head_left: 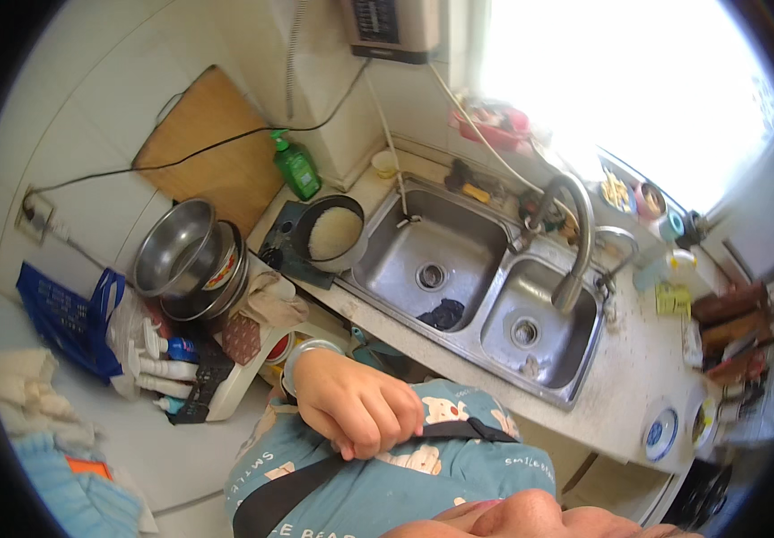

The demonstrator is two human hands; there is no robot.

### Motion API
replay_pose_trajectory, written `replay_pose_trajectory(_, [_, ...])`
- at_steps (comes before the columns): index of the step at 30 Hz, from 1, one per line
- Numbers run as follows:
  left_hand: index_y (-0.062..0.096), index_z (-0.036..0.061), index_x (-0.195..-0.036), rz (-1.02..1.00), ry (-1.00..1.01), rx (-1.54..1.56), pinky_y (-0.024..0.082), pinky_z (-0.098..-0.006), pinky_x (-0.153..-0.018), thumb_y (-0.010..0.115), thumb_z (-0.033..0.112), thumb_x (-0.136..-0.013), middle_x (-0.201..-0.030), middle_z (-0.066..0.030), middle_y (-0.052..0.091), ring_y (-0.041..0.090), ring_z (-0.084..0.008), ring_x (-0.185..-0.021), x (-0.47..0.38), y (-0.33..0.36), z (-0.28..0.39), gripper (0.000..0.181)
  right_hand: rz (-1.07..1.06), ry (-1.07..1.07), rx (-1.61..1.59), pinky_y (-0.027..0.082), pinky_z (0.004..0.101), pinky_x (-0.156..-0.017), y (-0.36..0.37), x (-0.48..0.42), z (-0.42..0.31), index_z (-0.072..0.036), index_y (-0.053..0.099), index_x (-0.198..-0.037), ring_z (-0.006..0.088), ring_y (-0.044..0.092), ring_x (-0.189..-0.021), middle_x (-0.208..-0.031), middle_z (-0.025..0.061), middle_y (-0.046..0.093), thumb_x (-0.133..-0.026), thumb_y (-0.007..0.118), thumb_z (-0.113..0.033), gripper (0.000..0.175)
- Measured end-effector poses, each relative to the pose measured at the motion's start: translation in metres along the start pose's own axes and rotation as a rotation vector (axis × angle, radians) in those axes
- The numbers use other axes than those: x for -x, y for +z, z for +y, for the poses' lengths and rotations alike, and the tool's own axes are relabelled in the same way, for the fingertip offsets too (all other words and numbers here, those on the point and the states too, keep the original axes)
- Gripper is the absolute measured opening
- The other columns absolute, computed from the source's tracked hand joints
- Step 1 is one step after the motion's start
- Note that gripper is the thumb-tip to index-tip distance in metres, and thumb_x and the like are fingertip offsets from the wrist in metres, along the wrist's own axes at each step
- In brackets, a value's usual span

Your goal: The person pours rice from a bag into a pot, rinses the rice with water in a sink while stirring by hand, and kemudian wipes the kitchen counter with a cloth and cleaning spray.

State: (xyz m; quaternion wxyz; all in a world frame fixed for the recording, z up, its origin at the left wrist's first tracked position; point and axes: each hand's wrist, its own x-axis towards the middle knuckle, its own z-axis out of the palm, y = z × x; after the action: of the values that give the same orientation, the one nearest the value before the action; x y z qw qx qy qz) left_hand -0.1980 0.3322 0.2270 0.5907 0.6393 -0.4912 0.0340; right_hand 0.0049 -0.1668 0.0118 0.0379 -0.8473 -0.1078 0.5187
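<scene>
My left hand [360,407] is in front of my body, its fingers curled around a black strap [299,494]. The strap runs across a teal garment [481,477] printed with bears and lettering. A pale bangle [293,356] circles that wrist. My right hand is out of view. Before me is a double-bowl steel sink [494,296], with a crumpled black item [442,314] in its larger bowl. Left of the sink stands a dark-rimmed pot [353,261] with white rice grains [334,232] inside. A pull-down faucet [585,228] arches over the smaller bowl.
Stacked metal basins [178,249], a wooden cutting board [215,148] and a green pump bottle [297,168] are at the left. A black cord [225,138] spans the wall. A blue-patterned plate [661,434] and a knife block [730,316] sit on the right counter.
</scene>
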Motion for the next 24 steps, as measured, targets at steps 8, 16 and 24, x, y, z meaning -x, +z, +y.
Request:
replay_pose_trajectory(8, [0.062,0.0051,-0.09,0.007,0.03,-0.028,0.038,-0.049,-0.089,0.052,0.022,-0.09,-0.086,-0.0086,0.055,0.05,-0.0281,-0.087,-0.024,0.014,0.006,0.019,0.081,-0.037,0.166,0.048,0.0328,-0.066,-0.052,-0.033,-0.008,-0.003,0.067,-0.09,0.0184,0.06,-0.076,-0.086,0.0085,0.068,-0.073,0.069,-0.02,0.023])
replay_pose_trajectory(16, [0.063,0.0061,-0.095,0.007,0.07,-0.006,0.037,-0.05,-0.091,0.052,0.033,-0.09,-0.089,-0.0073,0.057,0.055,-0.0268,-0.087,-0.026,0.018,0.002,0.029,0.196,-0.23,0.307,0.048,0.033,-0.065,-0.08,-0.043,-0.055,-0.003,0.067,-0.088,0.019,0.06,-0.075,-0.086,0.0085,0.068,-0.072,0.071,-0.019,0.023])
replay_pose_trajectory(24, [0.052,0.0019,-0.079,-0.035,-0.049,-0.042,0.045,-0.0404,-0.073,0.048,0.04,-0.091,-0.065,-0.0074,0.046,0.049,-0.0285,-0.061,-0.056,0.027,-0.005,0.04,-0.167,-1.55,0.003,0.046,0.032,-0.063,-0.147,0.108,-0.259,-0.004,0.064,-0.083,0.0249,0.056,-0.074,-0.081,0.0087,0.058,-0.077,0.067,-0.015,0.013])
